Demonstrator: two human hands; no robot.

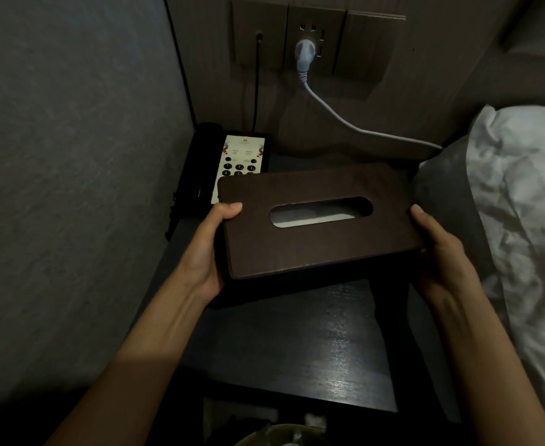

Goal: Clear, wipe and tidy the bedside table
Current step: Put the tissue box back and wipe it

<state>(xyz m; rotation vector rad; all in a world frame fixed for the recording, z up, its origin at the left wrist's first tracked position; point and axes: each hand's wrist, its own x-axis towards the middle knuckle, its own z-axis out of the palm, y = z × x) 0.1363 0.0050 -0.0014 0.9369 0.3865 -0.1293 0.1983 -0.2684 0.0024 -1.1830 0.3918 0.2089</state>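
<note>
A dark brown tissue box (pixel 316 249) with an oval slot on top hangs tilted above the dark bedside table (pixel 303 349). White tissue shows inside the slot. My left hand (pixel 206 249) grips the box's left end, thumb on the lid. My right hand (pixel 438 249) holds the right end, thumb tip on the lid's edge. A black telephone (pixel 229 165) with a white keypad panel stands at the table's back left corner, partly hidden behind the box.
A grey wall (pixel 71 188) bounds the left. On the back wall, a white plug (pixel 303 56) sits in a socket panel; its cable runs right toward the bed. A white pillow and sheets (pixel 522 204) lie right. A bin's rim (pixel 280 436) shows below.
</note>
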